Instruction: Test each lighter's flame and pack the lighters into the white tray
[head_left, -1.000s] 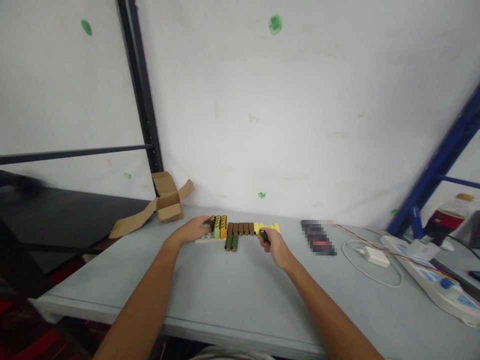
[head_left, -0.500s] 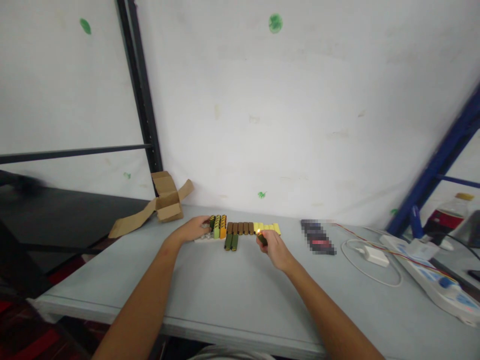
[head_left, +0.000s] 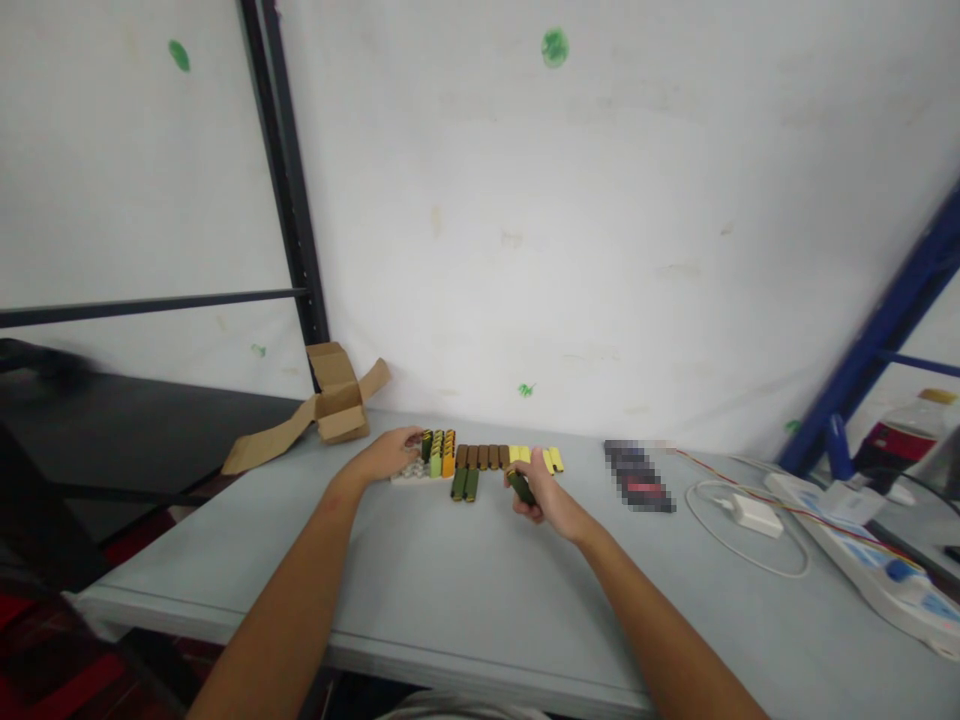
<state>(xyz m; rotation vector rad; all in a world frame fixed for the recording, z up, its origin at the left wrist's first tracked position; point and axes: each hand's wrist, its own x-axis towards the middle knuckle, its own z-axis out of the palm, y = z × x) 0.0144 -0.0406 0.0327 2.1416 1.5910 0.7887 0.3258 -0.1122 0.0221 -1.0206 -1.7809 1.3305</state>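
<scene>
R hand [head_left: 546, 497] pinches dark-green cell [head_left: 519, 487], tilted, at 6 o'clock of yellow cells [head_left: 556, 460]; L hand [head_left: 390, 457] rests loosely open on white tray [head_left: 405, 477], prob. steadying it.

A torn cardboard box [head_left: 337, 405] lies open at the grey desk's [head_left: 450, 590] far left edge, under a black upright post [head_left: 289, 200]. At the right sit a white charger [head_left: 748, 512] inside its looped cable and, further right, a long power strip [head_left: 870, 560].
</scene>
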